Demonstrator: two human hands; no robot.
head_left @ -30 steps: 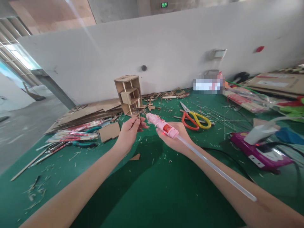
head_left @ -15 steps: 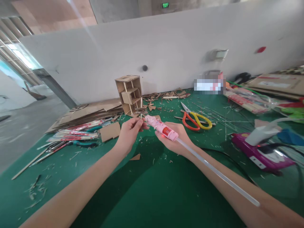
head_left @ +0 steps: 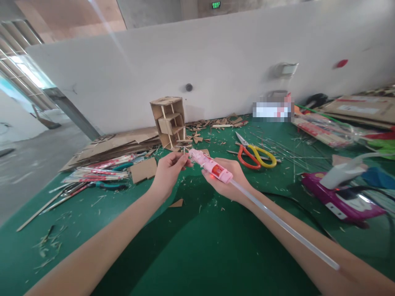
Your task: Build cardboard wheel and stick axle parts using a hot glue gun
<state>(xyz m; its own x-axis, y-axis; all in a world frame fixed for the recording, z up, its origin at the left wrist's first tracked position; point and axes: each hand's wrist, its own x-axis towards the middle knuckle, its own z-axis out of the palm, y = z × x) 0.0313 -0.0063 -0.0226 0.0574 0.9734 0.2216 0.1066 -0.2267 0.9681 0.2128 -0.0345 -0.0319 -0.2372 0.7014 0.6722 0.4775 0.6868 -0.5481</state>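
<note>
My right hand (head_left: 226,176) is wrapped round a pink hot glue gun (head_left: 214,166), its front end turned toward my left hand. From the back of the gun a long translucent glue stick (head_left: 284,224) sticks out over my right forearm. My left hand (head_left: 169,170) pinches a thin, pale stick (head_left: 184,151) upright between thumb and fingertips, close to the gun's front end. The nozzle is hard to make out, so I cannot tell if it touches the stick. Just behind my hands stands a small cardboard shelf (head_left: 166,125) with thin wooden posts.
Orange-and-yellow-handled scissors (head_left: 256,156) lie right of my hands. Farther right sits a purple power strip (head_left: 342,201) with cables. Packaged sticks (head_left: 95,172), pliers (head_left: 109,186) and a cardboard piece (head_left: 143,170) lie left. Cardboard scraps (head_left: 216,123) line the white wall (head_left: 222,61).
Both hands hold nearly the same pose, with the glue gun and stick still close together. The whole view has shifted very slightly.
</note>
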